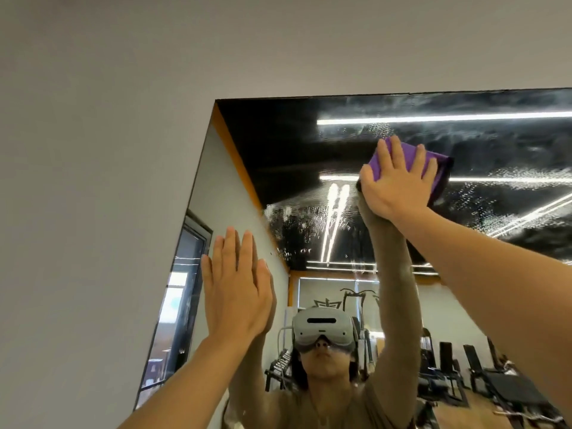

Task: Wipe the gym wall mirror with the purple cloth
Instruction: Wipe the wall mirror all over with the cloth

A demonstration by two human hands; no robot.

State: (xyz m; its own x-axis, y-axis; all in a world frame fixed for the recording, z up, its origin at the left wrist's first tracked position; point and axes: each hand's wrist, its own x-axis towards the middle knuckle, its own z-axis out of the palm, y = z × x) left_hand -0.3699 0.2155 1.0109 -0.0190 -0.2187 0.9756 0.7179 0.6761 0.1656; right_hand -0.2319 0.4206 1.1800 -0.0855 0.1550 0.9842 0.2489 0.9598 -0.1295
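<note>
Wiping high on the mirror, near its top left corner.

Head view: one purple cloth, soft, light, folded, best pressed flat under the palm as the right hand does, fingers spread. Left hand flat, fingers straight, against the one mirror; glass likely slick and fragile, droplets streaking it.
</note>
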